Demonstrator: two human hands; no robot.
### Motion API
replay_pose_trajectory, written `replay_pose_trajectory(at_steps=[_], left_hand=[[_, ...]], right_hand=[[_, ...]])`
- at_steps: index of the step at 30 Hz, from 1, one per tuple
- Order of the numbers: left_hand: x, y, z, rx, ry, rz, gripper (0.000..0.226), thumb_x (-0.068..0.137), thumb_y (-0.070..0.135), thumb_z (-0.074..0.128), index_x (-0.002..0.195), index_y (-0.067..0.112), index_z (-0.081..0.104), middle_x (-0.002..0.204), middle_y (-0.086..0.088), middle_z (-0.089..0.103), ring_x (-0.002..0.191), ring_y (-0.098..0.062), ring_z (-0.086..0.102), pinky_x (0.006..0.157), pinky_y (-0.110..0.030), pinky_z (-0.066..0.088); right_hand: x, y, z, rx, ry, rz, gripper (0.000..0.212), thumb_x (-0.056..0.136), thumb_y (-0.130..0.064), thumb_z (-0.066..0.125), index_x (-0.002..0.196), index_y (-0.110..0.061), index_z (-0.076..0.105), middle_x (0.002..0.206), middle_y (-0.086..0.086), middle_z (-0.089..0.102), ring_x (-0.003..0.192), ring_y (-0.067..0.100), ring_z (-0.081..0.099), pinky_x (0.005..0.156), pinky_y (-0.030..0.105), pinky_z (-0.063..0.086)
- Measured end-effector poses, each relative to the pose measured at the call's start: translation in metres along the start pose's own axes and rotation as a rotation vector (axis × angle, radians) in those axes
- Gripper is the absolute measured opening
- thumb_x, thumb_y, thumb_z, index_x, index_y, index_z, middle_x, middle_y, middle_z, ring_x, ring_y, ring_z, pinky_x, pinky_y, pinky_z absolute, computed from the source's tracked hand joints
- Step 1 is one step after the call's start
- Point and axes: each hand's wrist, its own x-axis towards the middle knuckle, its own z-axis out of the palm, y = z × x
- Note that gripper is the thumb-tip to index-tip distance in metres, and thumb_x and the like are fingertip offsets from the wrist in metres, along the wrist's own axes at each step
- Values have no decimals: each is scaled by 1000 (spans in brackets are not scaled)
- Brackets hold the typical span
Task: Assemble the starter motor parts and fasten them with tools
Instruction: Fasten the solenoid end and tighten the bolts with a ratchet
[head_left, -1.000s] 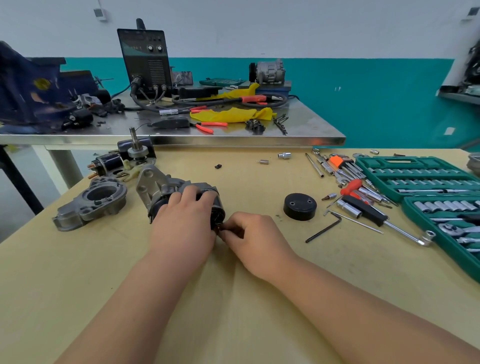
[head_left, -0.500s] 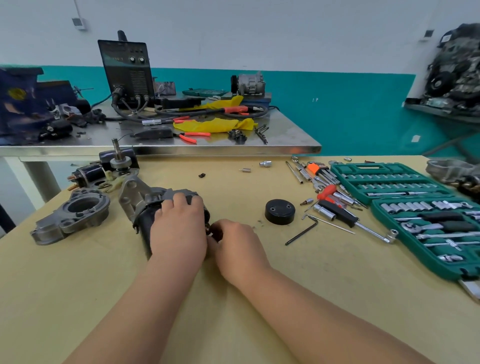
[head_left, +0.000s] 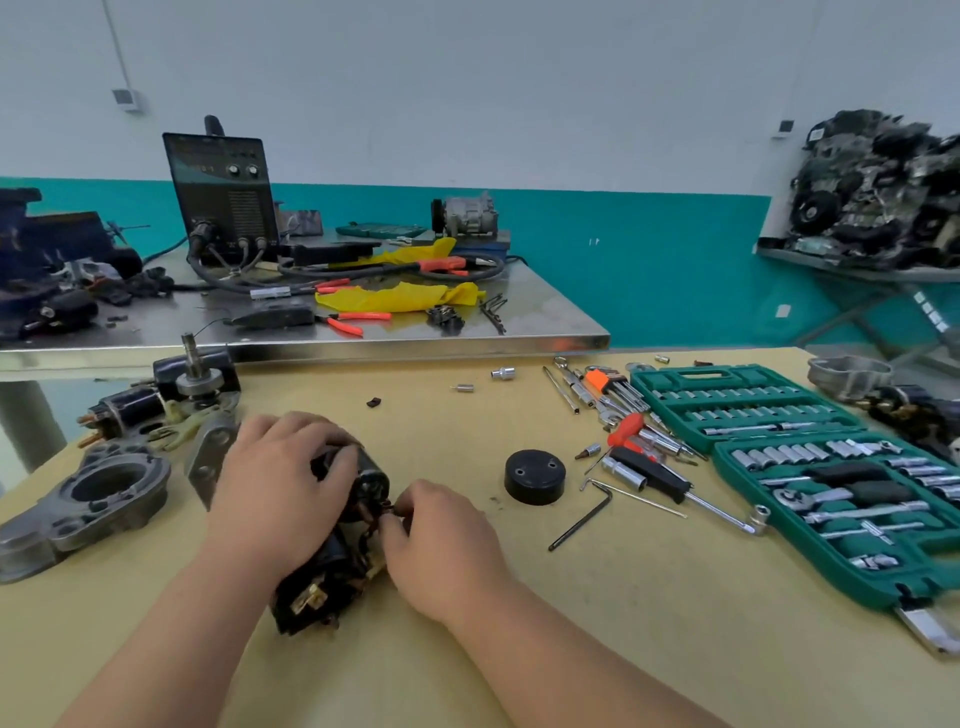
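The starter motor (head_left: 340, 525) lies on its side on the yellow-topped workbench (head_left: 571, 649), near the front-left, its round end face turned to the right. The left hand (head_left: 275, 483) is clenched over the top of the motor's dark body, fingers curled round it and hiding much of the casing. The right hand (head_left: 441, 540) comes in from the right, its thumb and forefinger pinching a small piece (head_left: 387, 515) at the end face; what that piece is, is too small to tell.

Just to the left of the motor lies a grey aluminium housing (head_left: 98, 499), and behind it a solenoid and shaft assembly (head_left: 171, 395). To the right, apart from the hands, sits a black round cap (head_left: 535, 477), with a bent hex key (head_left: 582, 514) beside it. Further right are loose sockets and bits, a red-handled driver (head_left: 628, 427) and a ratchet extension (head_left: 727, 514), then the open green socket set (head_left: 810, 467) along the right edge. A single small socket (head_left: 503, 372) stands near the bench's far edge.

Beyond the bench a steel table (head_left: 545, 332) carries a black welder (head_left: 221, 192), cables, a yellow cloth (head_left: 400, 297) and red-handled pliers (head_left: 348, 320)
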Motion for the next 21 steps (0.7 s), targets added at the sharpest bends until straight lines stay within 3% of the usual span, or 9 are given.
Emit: replay_pose_trajectory(at_steps=[2,4,7,12,17,21], left_hand=[[4,0,8,-34,-54,-17,23,89,39,52,105,32,68,116,12,64,115,-17,43,96,-41,32],[9,3,15,13,-92,-48,25,90,43,48,105,38,66,119,17,62,117,-14,48,99,-40,28],[15,13,24,31,-70,-143,29,89,43,43,108,38,65,122,17,61,115,-14,49,97,-36,26],[17,18,28,42,-50,-205,31,88,41,43,110,36,64,122,14,62,114,-16,49,96,-36,26],[17,16,29,51,-49,-197,31,88,41,43,110,37,64,121,15,62,114,-15,48,95,-35,24],[16,16,28,46,-46,-205,30,87,39,43,109,36,65,119,14,63,111,-15,49,93,-34,24]], right_hand=[[5,3,1,52,13,23,21,93,-39,46,105,-23,54,104,-5,58,91,20,57,71,31,43],[12,4,0,47,6,45,21,94,-37,44,104,-22,55,104,-3,59,92,21,57,75,33,48],[23,7,-6,19,-13,52,24,95,-35,42,101,-18,59,98,2,63,88,24,60,74,37,52],[39,18,-12,-8,-114,3,24,89,-37,56,107,-21,61,101,3,66,90,26,60,74,38,53],[45,30,-9,161,-57,65,25,80,-44,68,98,-29,58,86,-13,58,77,9,57,60,24,45],[50,33,-9,230,-90,77,28,82,-42,66,104,-28,55,92,-12,59,81,8,57,65,24,45]])
